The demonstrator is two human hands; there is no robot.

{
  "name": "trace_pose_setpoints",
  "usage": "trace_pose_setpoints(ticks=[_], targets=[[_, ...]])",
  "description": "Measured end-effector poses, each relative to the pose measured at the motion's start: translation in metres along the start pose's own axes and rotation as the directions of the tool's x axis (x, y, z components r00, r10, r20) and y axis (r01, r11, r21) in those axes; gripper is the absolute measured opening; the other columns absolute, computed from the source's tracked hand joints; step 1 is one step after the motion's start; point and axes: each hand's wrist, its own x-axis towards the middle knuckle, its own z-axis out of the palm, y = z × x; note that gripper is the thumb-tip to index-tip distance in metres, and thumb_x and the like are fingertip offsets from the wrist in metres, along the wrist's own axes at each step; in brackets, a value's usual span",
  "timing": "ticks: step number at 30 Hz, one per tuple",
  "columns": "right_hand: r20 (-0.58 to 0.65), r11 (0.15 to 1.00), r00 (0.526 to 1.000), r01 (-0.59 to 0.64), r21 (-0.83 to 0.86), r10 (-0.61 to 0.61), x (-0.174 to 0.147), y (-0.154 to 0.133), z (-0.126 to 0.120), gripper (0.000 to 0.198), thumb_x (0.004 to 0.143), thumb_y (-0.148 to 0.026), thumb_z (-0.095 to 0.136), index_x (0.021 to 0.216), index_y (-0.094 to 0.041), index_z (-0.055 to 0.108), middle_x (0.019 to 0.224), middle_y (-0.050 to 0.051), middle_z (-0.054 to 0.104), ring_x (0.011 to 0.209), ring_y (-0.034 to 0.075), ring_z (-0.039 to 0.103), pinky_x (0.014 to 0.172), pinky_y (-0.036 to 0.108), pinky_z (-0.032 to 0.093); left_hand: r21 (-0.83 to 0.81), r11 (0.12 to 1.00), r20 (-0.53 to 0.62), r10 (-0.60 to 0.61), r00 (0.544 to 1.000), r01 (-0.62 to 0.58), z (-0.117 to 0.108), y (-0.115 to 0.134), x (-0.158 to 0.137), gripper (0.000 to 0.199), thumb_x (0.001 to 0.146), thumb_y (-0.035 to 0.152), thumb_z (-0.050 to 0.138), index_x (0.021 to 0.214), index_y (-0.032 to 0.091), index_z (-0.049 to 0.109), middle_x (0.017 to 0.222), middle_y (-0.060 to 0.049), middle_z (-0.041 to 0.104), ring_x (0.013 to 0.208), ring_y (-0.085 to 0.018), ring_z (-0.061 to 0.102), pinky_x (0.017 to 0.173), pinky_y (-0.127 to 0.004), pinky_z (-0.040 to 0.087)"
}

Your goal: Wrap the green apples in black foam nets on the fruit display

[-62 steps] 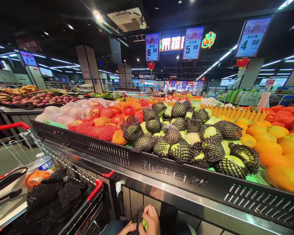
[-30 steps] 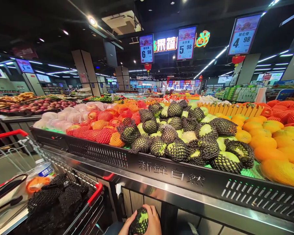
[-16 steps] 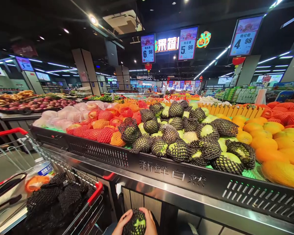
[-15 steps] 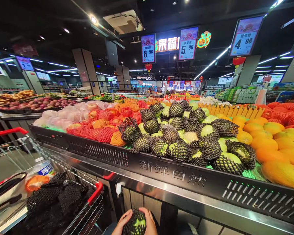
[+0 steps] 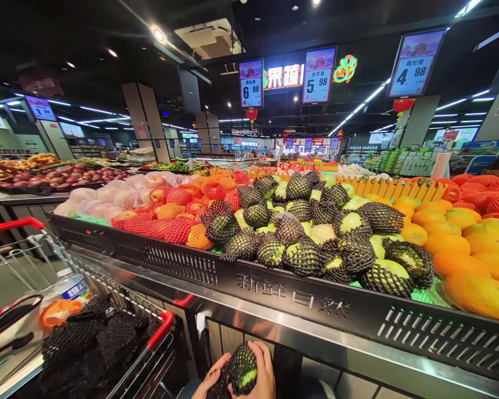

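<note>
Green apple (image 5: 249,377) in black netting (image 5: 238,360), in the grip of left fingers (image 5: 218,364) and right fingers (image 5: 263,356), underside hidden.

Left fingers (image 5: 217,367), right fingers (image 5: 263,356) curled inward

Left hand (image 5: 210,379) and right hand (image 5: 265,372) are bare, at six o'clock. Dark blue cloth (image 5: 188,388), garment unclear, shows toward seven.

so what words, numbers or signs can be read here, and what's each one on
"嘎啦果 6.98": left price screen, first character soft
"青苹果 5.98": middle price screen
"晚伦橙 4.98": right price screen
"果蔬": lit sign, partly hidden
"新鲜自然": black crate front
"1": far-left screen, rest blurred
Too blurred: bottle label
Too small: distant screens
</note>
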Motion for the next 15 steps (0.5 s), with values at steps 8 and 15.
trace_pose_setpoints(ticks=[8,15], targets=[[0.093,0.904,0.989,-0.146,0.402,0.119,0.004,-0.003,0.001,0.086,0.047,-0.028,0.082,0.128,-0.025,0.054,0.128,0.010,0.062,0.120,0.033,0.060,0.107,0.045,0.047,0.036,0.998,0.113,0.053,0.992,-0.057,0.005,0.000,-0.012,0.052,0.049,0.033,0.091,0.097,0.020,0.078,0.119,-0.010,0.074,0.142,-0.034,0.041,0.119,-0.041,0.034],[0.210,0.652,0.932,-0.357,0.669,0.295,0.002,0.006,0.007,0.062,0.067,-0.058,0.077,0.116,-0.023,0.065,0.119,0.011,0.070,0.115,0.031,0.063,0.104,0.047,0.046,-0.035,0.998,0.025,0.044,0.999,-0.043,0.016,0.007,-0.018,0.054,0.048,0.029,0.089,0.099,0.017,0.075,0.119,-0.011,0.073,0.141,-0.033,0.043,0.116,-0.039,0.038]])
